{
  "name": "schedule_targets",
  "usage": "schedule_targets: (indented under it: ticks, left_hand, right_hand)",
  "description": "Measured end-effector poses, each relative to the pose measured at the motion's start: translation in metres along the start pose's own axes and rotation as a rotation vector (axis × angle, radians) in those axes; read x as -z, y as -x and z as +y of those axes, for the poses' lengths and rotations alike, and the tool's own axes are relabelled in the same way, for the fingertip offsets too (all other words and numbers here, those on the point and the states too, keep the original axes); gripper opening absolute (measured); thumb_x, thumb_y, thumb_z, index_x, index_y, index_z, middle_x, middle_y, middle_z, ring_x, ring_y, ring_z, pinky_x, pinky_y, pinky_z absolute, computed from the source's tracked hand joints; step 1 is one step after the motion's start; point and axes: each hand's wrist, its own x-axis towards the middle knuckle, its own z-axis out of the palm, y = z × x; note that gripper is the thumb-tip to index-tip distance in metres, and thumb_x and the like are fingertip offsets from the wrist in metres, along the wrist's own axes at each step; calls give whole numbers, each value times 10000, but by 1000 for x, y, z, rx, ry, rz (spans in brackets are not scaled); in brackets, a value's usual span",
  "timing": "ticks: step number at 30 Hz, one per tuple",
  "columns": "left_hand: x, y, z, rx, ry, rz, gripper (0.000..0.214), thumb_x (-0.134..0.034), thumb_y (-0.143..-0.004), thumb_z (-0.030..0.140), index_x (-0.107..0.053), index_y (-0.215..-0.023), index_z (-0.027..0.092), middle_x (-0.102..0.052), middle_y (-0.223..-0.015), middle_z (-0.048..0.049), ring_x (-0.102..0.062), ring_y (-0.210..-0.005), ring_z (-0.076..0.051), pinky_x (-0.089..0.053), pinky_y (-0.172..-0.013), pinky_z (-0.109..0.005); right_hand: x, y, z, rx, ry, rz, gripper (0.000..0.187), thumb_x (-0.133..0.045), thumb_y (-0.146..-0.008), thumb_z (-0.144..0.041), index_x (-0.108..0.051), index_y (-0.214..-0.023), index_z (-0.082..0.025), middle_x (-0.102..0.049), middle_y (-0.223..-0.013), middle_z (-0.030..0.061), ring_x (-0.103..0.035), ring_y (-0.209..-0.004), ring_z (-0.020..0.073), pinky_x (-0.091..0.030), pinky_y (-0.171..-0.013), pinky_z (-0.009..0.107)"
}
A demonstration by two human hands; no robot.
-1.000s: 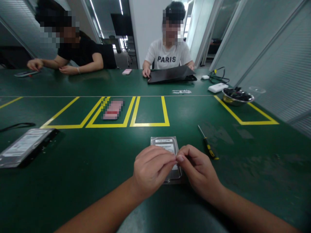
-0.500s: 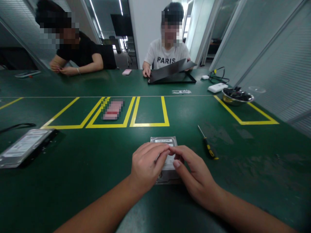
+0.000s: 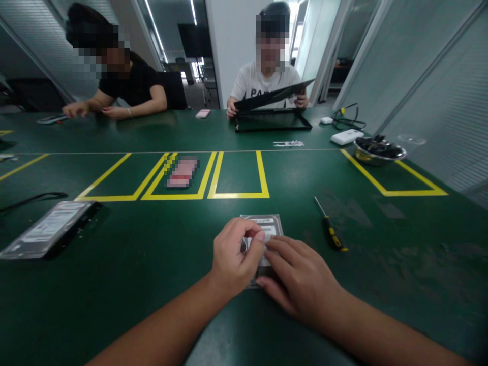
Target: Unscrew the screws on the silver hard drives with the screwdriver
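A hard drive [image 3: 273,221] with a white label lies on the green table in front of me, partly covered by both my hands. My left hand [image 3: 237,256] is above its left side, thumb and index fingertip pinched together; whatever may be between them is too small or hidden to name. My right hand [image 3: 303,272] rests over the drive's right side with fingers stretched out and thumb apart, the fingertips close to my left thumb. Right of the drive lies a black and yellow screwdriver [image 3: 331,229], its shaft pointing away from me.
Another hard drive [image 3: 48,229] lies far left, near a black cable [image 3: 41,197]. Yellow tape [image 3: 238,195] marks boxes on the table, one holding a pink phone [image 3: 183,172]. A metal bowl [image 3: 379,155] of dark parts stands back right. Two people sit opposite, one holding a black panel [image 3: 274,95].
My left thumb and index finger have closed into a pinch. My right hand has flattened lower over the drive. Across the table, the black panel has tilted and one person's hand has reached left.
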Motion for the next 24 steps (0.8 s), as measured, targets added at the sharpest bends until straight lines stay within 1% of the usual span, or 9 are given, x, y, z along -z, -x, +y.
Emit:
schedule_targets:
  ticks: [2,5,9,12,14,16,18,21,24]
  left_hand:
    - [1,1,2,-16,21,-3,67,-581,-902,187,-599,-838,176,-614,-757,2,-583,-709,-138,-453,-681,-270]
    - [2,2,6,-27,49,-9,34,-603,-874,165,-606,-841,173,-621,-768,4,-587,-719,-133,-456,-694,-269]
    - [6,-1,17,-30,79,2,56,-622,-830,117,-624,-852,169,-645,-784,7,-607,-723,-123,-472,-707,-260]
    - [8,-4,28,-19,123,9,91,-625,-805,88,-631,-830,175,-646,-760,18,-609,-701,-114,-476,-692,-250]
    - [10,-5,36,25,184,5,108,-634,-800,88,-640,-842,188,-642,-761,26,-610,-700,-113,-487,-695,-251]
    - [12,-6,43,111,269,17,142,-647,-808,99,-643,-901,205,-647,-796,28,-620,-713,-116,-505,-696,-251]
    - [15,-8,49,215,369,43,167,-660,-819,115,-634,-949,216,-645,-802,31,-626,-711,-118,-512,-654,-234]
    - [22,-16,53,313,473,18,88,-651,-845,120,-629,-866,203,-633,-738,41,-604,-645,-94,-493,-593,-195]
    - [29,-22,48,359,488,-8,69,-661,-846,121,-646,-853,188,-654,-743,33,-614,-673,-88,-503,-631,-184]
  right_hand:
    - [-1,0,-2,-25,-15,-45,417,-586,-915,-415,-644,-1170,-90,-677,-1185,171,-621,-1088,320,-541,-899,499]
    - [-1,0,-4,-21,-17,-88,500,-609,-896,-462,-618,-1224,-85,-657,-1231,172,-595,-1145,326,-512,-971,511]
    - [-5,1,-4,3,1,-75,639,-653,-846,-532,-581,-1286,-74,-621,-1278,193,-549,-1203,355,-475,-1022,544]
    - [-9,2,-2,29,29,-53,655,-669,-833,-534,-577,-1287,-70,-627,-1246,194,-546,-1185,358,-480,-1003,543]
    - [-10,2,-1,46,39,-54,640,-665,-835,-540,-585,-1273,-81,-635,-1218,183,-552,-1160,352,-485,-985,538]
    - [-9,2,1,51,44,-74,642,-665,-826,-561,-593,-1261,-95,-638,-1204,174,-551,-1144,351,-485,-972,538]
    - [-8,2,2,44,56,-96,646,-665,-819,-577,-599,-1251,-101,-634,-1207,173,-547,-1138,353,-481,-968,541]
    - [-6,1,2,31,77,-142,655,-658,-820,-575,-592,-1264,-98,-613,-1250,178,-531,-1163,355,-457,-998,543]
    - [-5,1,3,29,91,-190,695,-672,-811,-567,-565,-1308,-94,-590,-1298,181,-515,-1195,356,-436,-1024,542]
